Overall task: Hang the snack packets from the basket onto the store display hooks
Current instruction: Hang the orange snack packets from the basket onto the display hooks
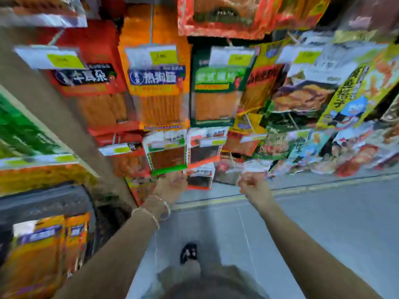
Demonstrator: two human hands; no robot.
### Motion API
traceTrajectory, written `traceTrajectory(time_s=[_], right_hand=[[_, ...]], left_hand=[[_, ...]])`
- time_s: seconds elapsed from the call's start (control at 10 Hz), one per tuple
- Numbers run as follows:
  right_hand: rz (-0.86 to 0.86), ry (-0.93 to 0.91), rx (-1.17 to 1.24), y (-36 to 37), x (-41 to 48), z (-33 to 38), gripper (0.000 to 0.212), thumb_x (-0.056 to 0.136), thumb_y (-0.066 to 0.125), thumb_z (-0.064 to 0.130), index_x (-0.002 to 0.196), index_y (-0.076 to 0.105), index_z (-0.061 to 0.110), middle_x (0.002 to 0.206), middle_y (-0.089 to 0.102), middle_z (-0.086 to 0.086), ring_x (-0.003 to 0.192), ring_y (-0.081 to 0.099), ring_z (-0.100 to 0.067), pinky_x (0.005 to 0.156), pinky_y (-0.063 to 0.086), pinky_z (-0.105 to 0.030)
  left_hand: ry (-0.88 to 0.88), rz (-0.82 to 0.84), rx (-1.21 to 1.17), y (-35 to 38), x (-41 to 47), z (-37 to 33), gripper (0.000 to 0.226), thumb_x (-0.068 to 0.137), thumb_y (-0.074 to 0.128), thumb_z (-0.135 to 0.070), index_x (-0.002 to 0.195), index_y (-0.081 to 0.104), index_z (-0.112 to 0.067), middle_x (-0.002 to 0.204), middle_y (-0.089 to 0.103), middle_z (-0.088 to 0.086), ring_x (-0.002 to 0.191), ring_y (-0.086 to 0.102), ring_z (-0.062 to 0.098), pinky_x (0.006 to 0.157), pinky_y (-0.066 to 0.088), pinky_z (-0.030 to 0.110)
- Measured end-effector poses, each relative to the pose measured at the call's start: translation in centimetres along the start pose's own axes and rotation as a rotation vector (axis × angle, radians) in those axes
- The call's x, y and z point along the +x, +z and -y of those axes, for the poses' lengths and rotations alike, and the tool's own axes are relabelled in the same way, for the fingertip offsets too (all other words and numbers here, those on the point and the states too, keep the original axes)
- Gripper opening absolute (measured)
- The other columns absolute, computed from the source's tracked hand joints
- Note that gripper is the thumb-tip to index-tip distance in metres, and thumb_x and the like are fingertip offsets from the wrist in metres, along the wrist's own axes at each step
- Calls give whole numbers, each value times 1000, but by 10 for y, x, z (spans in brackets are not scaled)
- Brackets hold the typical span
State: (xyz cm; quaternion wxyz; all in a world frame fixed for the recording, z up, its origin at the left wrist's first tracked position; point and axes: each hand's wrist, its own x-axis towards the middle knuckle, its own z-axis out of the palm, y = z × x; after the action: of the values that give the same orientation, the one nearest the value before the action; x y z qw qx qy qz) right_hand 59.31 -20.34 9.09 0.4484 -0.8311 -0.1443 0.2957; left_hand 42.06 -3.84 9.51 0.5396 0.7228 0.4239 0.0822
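The red packet (86, 77) reads 牛耳朵, the orange packet (157, 78) 热狗面.

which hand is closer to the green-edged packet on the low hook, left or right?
Left. The left hand sits right under the green-edged packet, at its bottom edge. The right hand is off to the packet's right, past the red-edged packet.

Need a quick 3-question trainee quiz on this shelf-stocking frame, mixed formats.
1. True or false: the left hand and right hand are raised to the lower row of hanging packets.
2. The bracelets are on which wrist? A left, B right, C neither.
3. Fill in: the snack packets in the basket are mostly ____ in colour.
Key: 1 true; 2 A; 3 orange.
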Motion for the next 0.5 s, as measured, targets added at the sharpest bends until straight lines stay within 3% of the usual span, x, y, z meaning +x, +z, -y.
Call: traceTrajectory(time_s=[0.1,0.2,0.3,0.4,0.5], right_hand=[[110,256,86,19,-40,-64,17,90,52,-6,104,48,4,76,49,-14,56,44,-19,44,36,-17],[289,477,3,27,-84,-120,12,93,49,-2,97,47,10,74,50,-10,58,45,-19,52,31,-23],[465,603,-176,33,-128,-161,11,94,51,7,85,49,13,75,52,-9,58,47,-18,53,33,-23],[645,516,-410,42,-166,-192,16,91,53,7,75,54,11,74,54,-11,63,50,-18,58,40,-24],[808,344,-655,49,-189,-201,29,87,51,7,58,51,13,67,50,-7,63,45,-17,62,34,-26]], left_hand=[[-349,103,85,17,-51,84,5,95,51,-15,92,53,-18,103,49,8,88,49,16,79,43,26],[-595,72,-104,35,-130,158,17,96,50,-14,80,50,-20,101,50,11,81,51,19,69,40,25],[-767,104,-114,45,-199,190,27,94,50,-8,68,50,-15,87,49,14,60,50,17,59,37,26],[-816,17,-178,53,-259,220,25,93,52,-12,68,55,-12,79,53,15,67,50,20,64,40,28],[-889,-114,-239,49,-304,239,20,91,55,-17,76,64,-9,78,63,13,76,55,21,76,45,29]])
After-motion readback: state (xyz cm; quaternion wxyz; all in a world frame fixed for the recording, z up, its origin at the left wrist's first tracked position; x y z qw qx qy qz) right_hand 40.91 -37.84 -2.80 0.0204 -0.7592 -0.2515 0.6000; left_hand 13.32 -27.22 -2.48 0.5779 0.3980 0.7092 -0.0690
